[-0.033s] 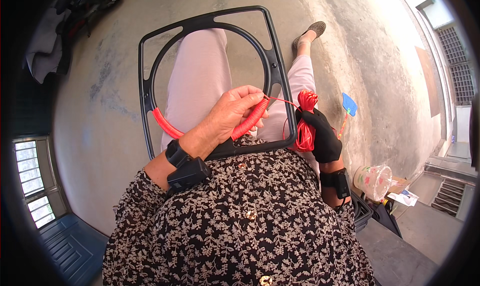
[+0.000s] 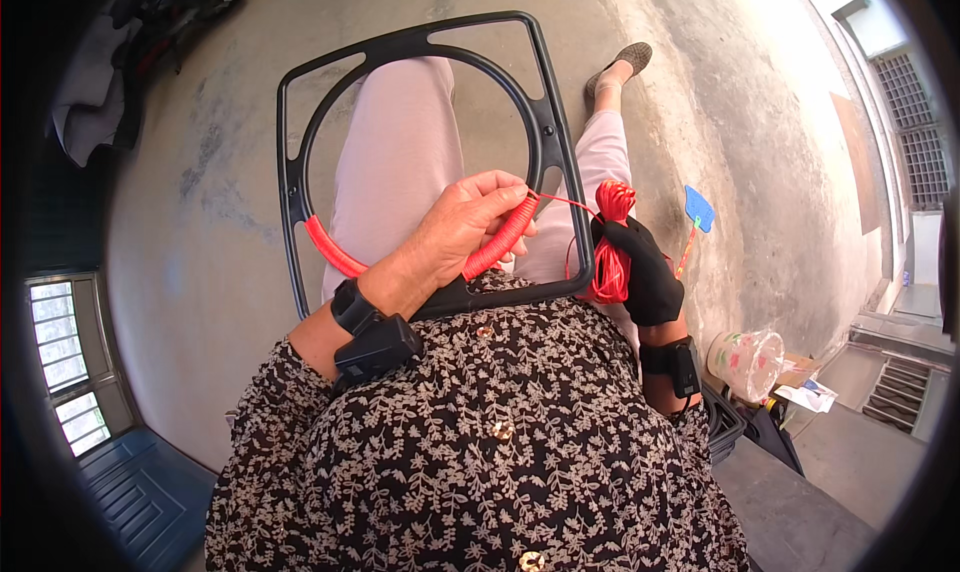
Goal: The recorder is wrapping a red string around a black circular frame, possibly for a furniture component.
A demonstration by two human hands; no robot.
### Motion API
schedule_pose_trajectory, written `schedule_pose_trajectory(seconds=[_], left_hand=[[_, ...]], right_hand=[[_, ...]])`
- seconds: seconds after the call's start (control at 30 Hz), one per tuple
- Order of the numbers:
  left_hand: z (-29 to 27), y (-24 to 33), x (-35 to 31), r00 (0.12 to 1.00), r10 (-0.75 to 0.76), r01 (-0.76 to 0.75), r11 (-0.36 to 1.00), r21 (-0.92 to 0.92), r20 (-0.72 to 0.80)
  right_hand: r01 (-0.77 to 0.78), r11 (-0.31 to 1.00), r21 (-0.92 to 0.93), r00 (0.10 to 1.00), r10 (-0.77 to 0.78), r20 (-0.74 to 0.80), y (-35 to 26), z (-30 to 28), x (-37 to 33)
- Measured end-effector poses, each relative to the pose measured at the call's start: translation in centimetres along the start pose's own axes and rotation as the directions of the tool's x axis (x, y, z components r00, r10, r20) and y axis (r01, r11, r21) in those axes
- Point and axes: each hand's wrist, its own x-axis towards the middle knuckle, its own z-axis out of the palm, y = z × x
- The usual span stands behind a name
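A black square frame (image 2: 287, 237) with a round inner ring rests on my lap. Red cord is wound tightly around the near part of the ring, forming a red wrapping (image 2: 335, 249) that my left forearm partly covers. My bare left hand (image 2: 465, 217) is closed at the right end of the wrapping, thumb and fingertips pinching the ring and the cord there. A single strand runs from that pinch across to a bundle of red cord (image 2: 612, 272). My right hand (image 2: 645, 277), in a black glove, is closed around this bundle just right of the frame.
A blue fly swatter (image 2: 700, 209) is to the right. Farther down on that side are a clear-wrapped flowered roll or tub (image 2: 745, 364) and a dark crate (image 2: 722, 427). A blue plastic piece (image 2: 150, 492) is at lower left, a dark vehicle-like object (image 2: 100, 102) at upper left.
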Motion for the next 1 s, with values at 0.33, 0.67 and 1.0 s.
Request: schedule_pose_trajectory(seconds=[0.33, 0.67, 1.0], left_hand=[[0.0, 0.0, -0.1, 1.000, 0.009, -0.009, 1.000, -0.013, 0.003], [0.0, 0.0, 0.0, 1.000, -0.004, 0.004, 1.000, -0.019, -0.001], [-0.1, 0.0, 0.0, 1.000, -0.002, 0.002, 1.000, -0.026, 0.008]], right_hand=[[-0.003, 1.000, 0.007, 1.000, 0.003, -0.012, 0.4, -0.7, 0.1], [0.002, 0.999, 0.046, 1.000, -0.002, -0.004, 0.8, -1.2, 0.5], [0.007, 0.999, 0.044, 0.998, -0.004, -0.065, 0.6, -0.6, 0.5]])
